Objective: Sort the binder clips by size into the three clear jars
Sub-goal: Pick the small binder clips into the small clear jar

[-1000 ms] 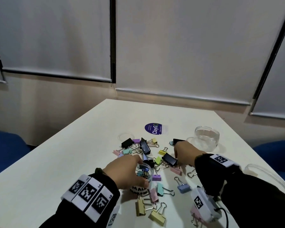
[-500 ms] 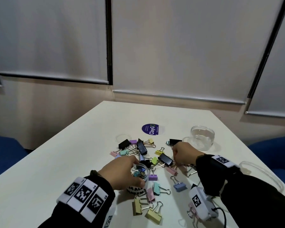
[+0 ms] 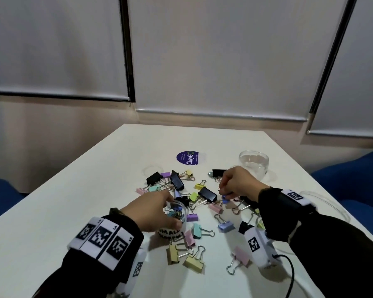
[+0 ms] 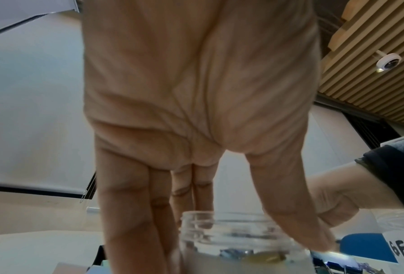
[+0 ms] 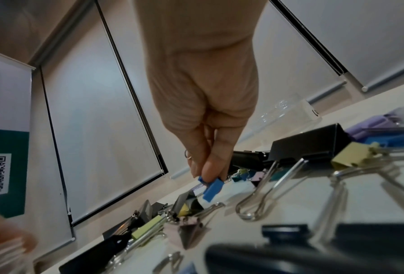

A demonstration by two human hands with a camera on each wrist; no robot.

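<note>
Head view: right hand has now lifted a small blue clip off the table, pinched; left hand still grips the small-clip jar, drop-in likely next.

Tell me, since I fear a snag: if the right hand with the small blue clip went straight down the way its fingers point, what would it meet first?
Probably the pink clip on the table, right below the right hand and small blue clip; depth is unclear.
</note>
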